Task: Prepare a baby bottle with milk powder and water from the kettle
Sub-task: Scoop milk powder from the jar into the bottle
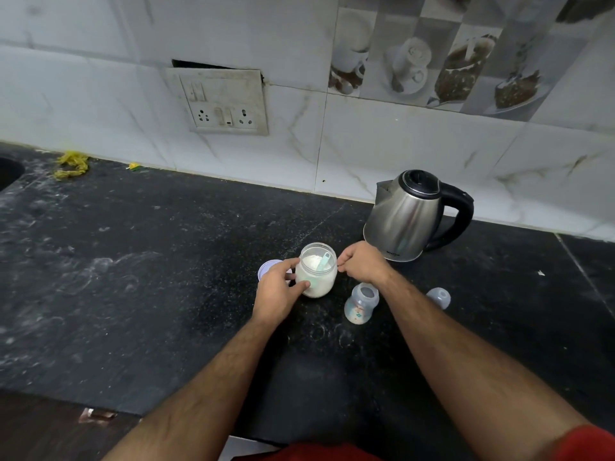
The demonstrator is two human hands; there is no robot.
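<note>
the person's two bare forearms reach out over the black speckled stone counter (149, 277). nearest, the open clear baby bottle with a printed belly (360, 304) stands just under the right wrist, and its small translucent bottle cap (440, 297) lies apart to the right. the left hand (278, 287) wraps the side of the clear lidless jar of white milk powder (316, 271), thumb and fingers curled on the wall. the right hand (361, 262) is at the jar's rim with its fingers curled; whether it pinches anything i cannot tell. a pale green scoop (323, 261) leans inside the jar. a pale lilac round lid (268, 266) is half hidden behind the left hand. farther back stands the steel electric kettle with a black handle (407, 216).
</note>
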